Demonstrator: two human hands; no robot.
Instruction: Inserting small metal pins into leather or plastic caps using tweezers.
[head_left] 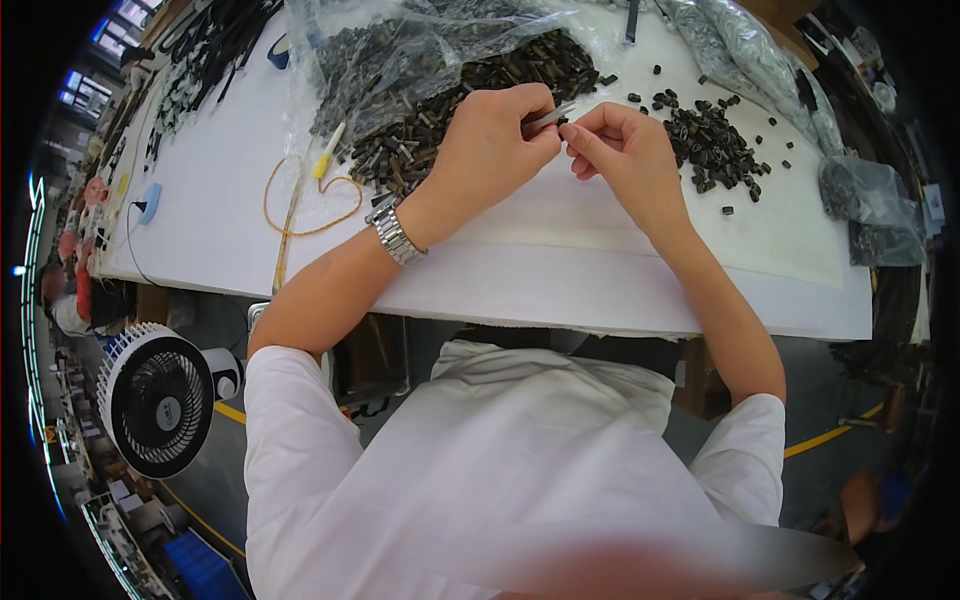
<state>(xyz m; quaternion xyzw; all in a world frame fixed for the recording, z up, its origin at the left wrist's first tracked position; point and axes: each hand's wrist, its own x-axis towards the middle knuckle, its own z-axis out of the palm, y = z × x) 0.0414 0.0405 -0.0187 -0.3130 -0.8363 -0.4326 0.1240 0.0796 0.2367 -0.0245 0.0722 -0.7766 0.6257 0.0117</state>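
My left hand [490, 145], with a metal watch [396, 232] on its wrist, is closed on a slim grey tool [548, 117] that points to the right. What kind of tool it is cannot be made out. Close beside its tip, my right hand [628, 150] pinches a small dark piece [563, 122], mostly hidden by the fingertips. Behind and left of my hands spreads a large heap of small dark brown pieces [410, 135], partly under clear plastic film [385, 60]. A smaller pile of black ring-like pieces [712, 145] lies to the right of my right hand.
On the white table [560, 235], a white-and-yellow pen-like tool [328, 155] lies near a looped yellow cord [268, 205]. Black strips [205, 55] and blue tape [279, 52] are far left. Plastic bags [870, 200] sit along the right edge. A fan [160, 400] stands at lower left.
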